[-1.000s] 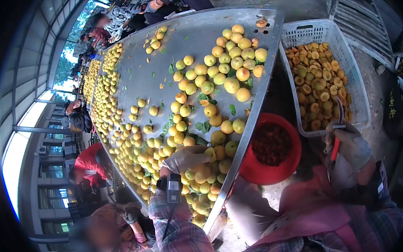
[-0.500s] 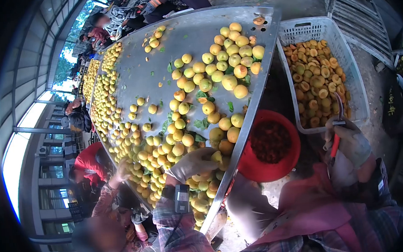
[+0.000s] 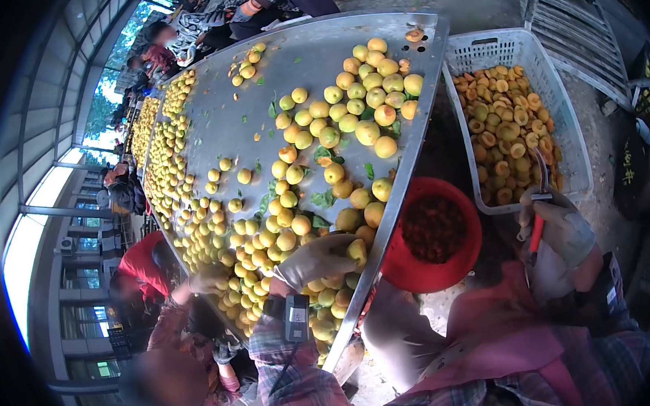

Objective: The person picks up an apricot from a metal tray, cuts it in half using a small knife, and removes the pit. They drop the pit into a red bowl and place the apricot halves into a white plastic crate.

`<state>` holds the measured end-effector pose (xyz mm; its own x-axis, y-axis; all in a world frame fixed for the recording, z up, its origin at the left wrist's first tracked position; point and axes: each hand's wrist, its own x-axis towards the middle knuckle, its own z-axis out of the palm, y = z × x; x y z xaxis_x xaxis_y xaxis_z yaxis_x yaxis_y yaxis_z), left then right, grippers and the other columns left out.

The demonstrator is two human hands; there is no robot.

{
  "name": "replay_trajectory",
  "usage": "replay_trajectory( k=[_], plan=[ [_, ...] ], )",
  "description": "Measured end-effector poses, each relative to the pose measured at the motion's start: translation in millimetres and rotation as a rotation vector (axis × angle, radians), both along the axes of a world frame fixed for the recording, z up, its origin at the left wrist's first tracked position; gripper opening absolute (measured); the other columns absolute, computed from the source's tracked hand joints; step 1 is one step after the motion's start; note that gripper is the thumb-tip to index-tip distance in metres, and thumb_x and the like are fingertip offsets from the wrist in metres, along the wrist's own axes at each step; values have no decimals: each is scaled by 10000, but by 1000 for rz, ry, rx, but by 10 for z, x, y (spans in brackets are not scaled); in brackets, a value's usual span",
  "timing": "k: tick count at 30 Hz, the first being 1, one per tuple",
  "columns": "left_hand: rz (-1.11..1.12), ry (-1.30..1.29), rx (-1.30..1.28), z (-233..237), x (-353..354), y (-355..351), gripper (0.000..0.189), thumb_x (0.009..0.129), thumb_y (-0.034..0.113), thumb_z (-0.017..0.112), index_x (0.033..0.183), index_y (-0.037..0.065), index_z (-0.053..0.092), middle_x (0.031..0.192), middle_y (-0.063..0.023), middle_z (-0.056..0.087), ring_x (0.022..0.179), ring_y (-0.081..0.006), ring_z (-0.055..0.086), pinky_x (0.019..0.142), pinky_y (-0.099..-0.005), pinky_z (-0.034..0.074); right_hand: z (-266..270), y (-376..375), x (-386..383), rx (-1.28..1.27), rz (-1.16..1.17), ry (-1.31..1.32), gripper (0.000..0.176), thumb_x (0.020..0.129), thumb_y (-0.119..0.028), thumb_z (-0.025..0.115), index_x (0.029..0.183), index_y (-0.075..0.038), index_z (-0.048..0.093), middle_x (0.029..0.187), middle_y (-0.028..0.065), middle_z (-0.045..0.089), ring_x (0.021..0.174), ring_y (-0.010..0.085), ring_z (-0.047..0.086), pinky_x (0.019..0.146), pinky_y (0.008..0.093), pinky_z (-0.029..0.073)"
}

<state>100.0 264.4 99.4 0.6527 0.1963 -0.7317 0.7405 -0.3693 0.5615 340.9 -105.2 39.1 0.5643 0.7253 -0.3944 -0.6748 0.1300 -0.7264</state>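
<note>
My left hand (image 3: 317,261), in a pale glove, reaches over the near edge of the metal table (image 3: 217,87); its fingertips are closed around a yellow fruit (image 3: 356,254). Many yellow-green fruits (image 3: 286,240) lie beneath and around it. At the right, my right hand (image 3: 561,226), also gloved, is wrapped round the red handle of a tool with a curved metal blade (image 3: 541,167). The blade points up, in front of a white crate (image 3: 574,117) of halved fruits (image 3: 503,129). Between my hands stands a red bowl (image 3: 467,269) holding dark reddish pieces (image 3: 434,228).
A co-worker (image 3: 165,380) sits at the lower left, one gloved hand (image 3: 209,279) at the fruit heap. Another person in red (image 3: 144,266) is beyond. More people sit along the far side. A metal rack (image 3: 579,35) stands behind the crate.
My left hand has moved slightly right and now has a fruit at its fingertips, lifted toward the table edge. The co-worker's hand has moved right into the fruits.
</note>
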Motion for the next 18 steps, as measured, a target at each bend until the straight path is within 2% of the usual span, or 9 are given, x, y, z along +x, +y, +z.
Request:
replay_trajectory(
  k=[4,6,7,9,10,13,15,17,18],
  plan=[
    [-50,46,-28,12,14,115,634,819,335,705,1363,73,512,1217,-89,610,1048,-162,591,880,-301,492,13,23,0,-30,8,-6,241,936,-158,536,1136,-25,560,851,113,605,732,222,601,683,368,530],
    [175,24,-169,-31,-44,181,667,826,344,698,1381,45,481,1230,-102,590,1074,-184,571,915,-313,470,28,28,4,-71,5,-12,240,936,-156,536,1135,-24,560,852,114,605,735,223,603,681,370,531],
    [173,24,-171,-82,-90,217,667,826,344,698,1381,45,481,1230,-102,590,1074,-184,571,915,-313,470,28,26,11,-71,11,-13,241,935,-156,537,1136,-24,559,855,115,606,738,224,605,680,370,531],
    [328,-31,-197,-147,-117,251,700,830,346,698,1392,11,451,1245,-116,567,1107,-202,543,959,-331,436,32,20,21,-76,12,-14,242,934,-156,538,1136,-24,559,859,116,607,741,225,607,678,371,531],
    [203,-36,-147,-135,-83,257,717,841,389,695,1384,-10,448,1249,-125,561,1130,-206,524,996,-340,404,36,19,23,-77,5,-25,243,935,-156,537,1137,-23,559,861,117,607,743,225,608,678,371,532],
    [236,22,-98,23,8,147,713,848,422,692,1371,-6,466,1244,-128,565,1127,-205,526,986,-336,411,-25,-5,50,-86,19,3,244,934,-154,536,1140,-24,558,867,116,609,748,226,609,683,371,532],
    [269,0,-84,-48,-20,124,699,844,422,707,1351,-7,487,1214,-134,587,1109,-202,545,968,-329,428,-37,22,62,-84,30,32,245,934,-151,536,1142,-25,558,869,115,609,749,225,609,688,371,532],
    [191,-60,22,-96,-16,68,689,836,402,728,1332,-18,499,1172,-131,616,1077,-197,572,941,-322,452,-2,22,28,-48,13,-6,238,934,-152,538,1135,-26,561,855,110,611,746,225,610,692,367,531],
    [163,-60,64,-174,-37,91,666,816,370,746,1329,13,514,1144,-122,639,1040,-187,597,914,-306,475,-6,14,27,-50,12,-7,238,934,-152,538,1135,-26,561,855,110,611,746,225,610,692,367,531]
  ],
)
